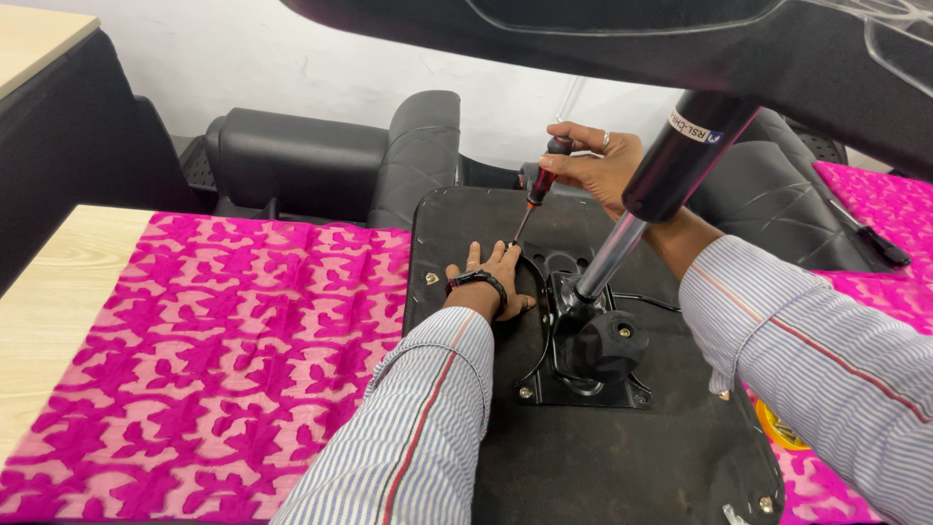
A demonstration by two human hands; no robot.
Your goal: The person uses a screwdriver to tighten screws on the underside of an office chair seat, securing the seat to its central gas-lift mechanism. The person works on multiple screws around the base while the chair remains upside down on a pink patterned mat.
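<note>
My right hand (593,165) grips the red-and-black handle of a screwdriver (537,187), held tilted with its tip down by the far left corner of a black metal mechanism plate (544,374). My left hand (491,277) lies flat beside that tip, fingers spread, pressing the plate and the black underside of an upturned chair seat (583,457). It wears a black wristband. A gas-lift cylinder (632,209), black above and silver below, rises from the plate between my arms.
A pink patterned cloth (214,360) covers the wooden table (49,292). Black chair parts (301,160) lie behind the seat, more at right (777,194). A yellow tape roll (777,428) peeks out beside my right sleeve. A black chair base (622,39) looms overhead.
</note>
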